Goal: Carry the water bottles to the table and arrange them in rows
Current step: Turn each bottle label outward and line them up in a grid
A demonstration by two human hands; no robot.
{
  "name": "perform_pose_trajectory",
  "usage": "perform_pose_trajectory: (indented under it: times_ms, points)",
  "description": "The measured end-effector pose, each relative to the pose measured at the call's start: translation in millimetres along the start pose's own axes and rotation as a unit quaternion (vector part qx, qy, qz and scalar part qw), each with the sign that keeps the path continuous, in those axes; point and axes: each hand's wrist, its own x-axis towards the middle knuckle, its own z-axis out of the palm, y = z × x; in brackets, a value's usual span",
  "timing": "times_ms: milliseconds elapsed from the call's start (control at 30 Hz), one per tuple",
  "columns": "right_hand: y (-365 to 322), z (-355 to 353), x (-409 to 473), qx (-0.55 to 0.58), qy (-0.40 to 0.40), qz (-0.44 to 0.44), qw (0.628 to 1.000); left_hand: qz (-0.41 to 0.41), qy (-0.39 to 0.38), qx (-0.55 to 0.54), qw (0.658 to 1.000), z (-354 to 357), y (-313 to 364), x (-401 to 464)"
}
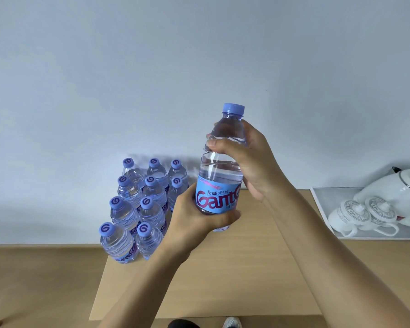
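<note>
At the table's far left corner, ten water bottles are standing in rows. Above the table's middle, the left hand is gripping a raised bottle low, fingers curled around it; the right hand is clasping its shoulder.

Both bare forearms reach forward and up, converging on water bottle held upright above table. Left hand cups bottle's lower end, fingers wrapped under and round its base, thumb on label side. Right hand grips bottle's upper shoulder below cap, thumb across front, fingers curled behind. Right wrist bent, forearm slanting down to right.
</note>
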Motion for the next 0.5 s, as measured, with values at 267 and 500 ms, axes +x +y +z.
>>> perform_pose_trajectory:
  times_ms: [267, 500]
  points:
    - [6, 5, 6, 0.062, -0.034, 0.013, 0.997, -0.015, -0.065, -0.034, 0.997, -18, 3, 0]
    - [15, 14, 10, 0.053, -0.044, 0.009, 0.998, -0.014, -0.066, -0.02, 0.998, -29, 1, -1]
